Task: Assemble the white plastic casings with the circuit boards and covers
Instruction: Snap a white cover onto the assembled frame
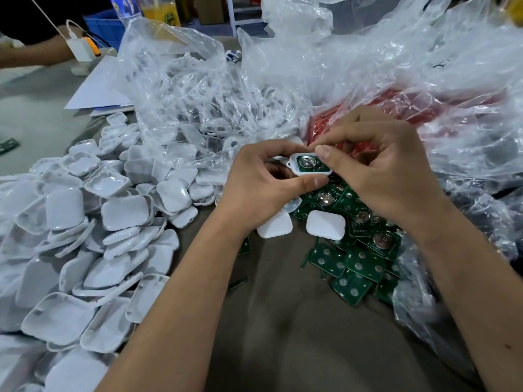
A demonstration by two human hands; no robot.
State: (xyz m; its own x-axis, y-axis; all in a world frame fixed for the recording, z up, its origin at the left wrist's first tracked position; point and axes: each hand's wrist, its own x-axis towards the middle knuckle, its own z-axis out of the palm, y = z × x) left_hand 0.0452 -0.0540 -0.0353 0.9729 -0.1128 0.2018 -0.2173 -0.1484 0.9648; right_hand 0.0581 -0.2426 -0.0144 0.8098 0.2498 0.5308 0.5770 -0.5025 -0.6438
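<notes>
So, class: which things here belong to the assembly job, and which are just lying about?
Belongs to the job:
white casing with a circuit board in it, held by left hand and right hand
green circuit boards
white covers

Lying about:
plastic bags
white paper
blue crate

Our two bare forearms reaching forward and converging, our left hand [263, 179] curled with thumb and fingers pinching, our right hand [376, 168] curled opposite, its thumb tip pressing down, fingertips nearly meeting
</notes>
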